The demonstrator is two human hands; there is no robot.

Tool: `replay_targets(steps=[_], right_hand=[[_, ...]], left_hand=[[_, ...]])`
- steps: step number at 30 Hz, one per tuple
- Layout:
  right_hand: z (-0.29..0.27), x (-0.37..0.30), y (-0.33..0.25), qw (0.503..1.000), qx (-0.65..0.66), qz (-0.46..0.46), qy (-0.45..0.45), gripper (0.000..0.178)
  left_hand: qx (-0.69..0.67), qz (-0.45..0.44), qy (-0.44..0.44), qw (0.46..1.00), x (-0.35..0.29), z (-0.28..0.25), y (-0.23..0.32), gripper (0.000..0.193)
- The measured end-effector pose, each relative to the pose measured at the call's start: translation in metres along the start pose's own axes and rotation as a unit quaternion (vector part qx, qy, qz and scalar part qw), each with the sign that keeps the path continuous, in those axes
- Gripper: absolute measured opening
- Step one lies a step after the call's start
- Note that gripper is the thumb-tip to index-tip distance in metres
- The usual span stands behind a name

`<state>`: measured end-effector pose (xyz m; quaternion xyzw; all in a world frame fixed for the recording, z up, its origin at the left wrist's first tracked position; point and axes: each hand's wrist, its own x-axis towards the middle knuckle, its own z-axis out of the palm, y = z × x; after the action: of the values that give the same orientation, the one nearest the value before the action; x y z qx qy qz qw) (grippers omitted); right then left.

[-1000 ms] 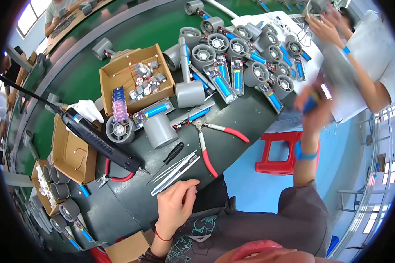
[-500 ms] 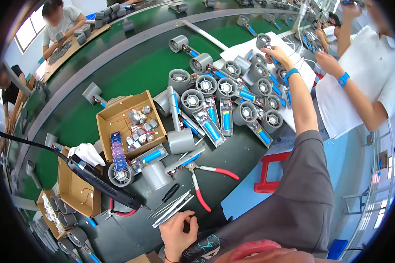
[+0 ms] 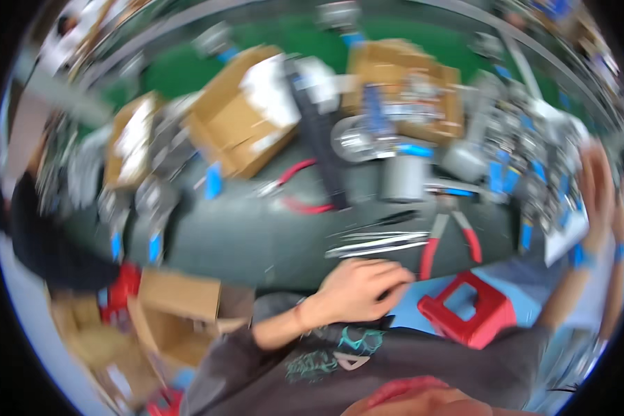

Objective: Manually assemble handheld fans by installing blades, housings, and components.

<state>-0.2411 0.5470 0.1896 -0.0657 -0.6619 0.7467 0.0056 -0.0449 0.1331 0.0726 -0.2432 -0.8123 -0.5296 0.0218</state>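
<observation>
The view is smeared by motion. My left hand (image 3: 360, 291) rests at the near table edge, fingers curled in, nothing visible in it. Just beyond its knuckles lie metal tweezers (image 3: 381, 245) and a dark screwdriver (image 3: 399, 218). Red-handled pliers (image 3: 433, 243) lie to its right, jaws pointing away. At the far right, my right hand (image 3: 595, 184) is raised beside a cluster of grey fan units with blue cylindrical cells (image 3: 527, 173); its blurred fingers look stretched out, and I see nothing held. A grey cylindrical housing (image 3: 404, 179) stands beyond the tweezers.
Cardboard boxes (image 3: 218, 132) line the table's far side; another box (image 3: 454, 93) holds small motors. A black corded tool (image 3: 315, 132) lies across the middle near red-handled cutters (image 3: 305, 206). A red stool (image 3: 468, 312) stands below right. Another person's arm (image 3: 613, 291) is beside mine.
My view has swung left, so the table contents shift right and boxes at lower left appear. My right hand no longer shows a fan unit in its fingers. My left hand stays curled by the tweezers.
</observation>
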Motion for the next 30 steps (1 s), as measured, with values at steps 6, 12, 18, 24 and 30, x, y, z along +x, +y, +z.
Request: replay_targets(steps=[6,12,18,24,30], right_hand=[[0.131,-0.137,0.032,0.755,-0.278,0.114,-0.582,0.04],[0.22,-0.18,0.053,0.646,-0.503,-0.092,-0.566,0.049],[0.306,-0.198,0.118,0.768,-0.273,-0.035,-0.578,0.039],[0.386,-0.222,0.174,0.894,0.105,0.115,-0.419,0.065],[0.363,-0.21,0.149,0.911,0.275,0.184,-0.246,0.06]], left_hand=[[0.156,0.057,0.255,0.953,-0.039,-0.095,0.007,0.011],[0.532,-0.296,0.437,0.662,-0.134,-0.186,-0.013,0.057],[0.377,-0.343,0.451,0.732,-0.14,-0.189,-0.036,0.032],[-0.02,-0.237,0.469,0.85,-0.093,-0.11,0.004,0.029],[-0.074,-0.116,0.358,0.923,-0.04,-0.054,0.01,0.048]])
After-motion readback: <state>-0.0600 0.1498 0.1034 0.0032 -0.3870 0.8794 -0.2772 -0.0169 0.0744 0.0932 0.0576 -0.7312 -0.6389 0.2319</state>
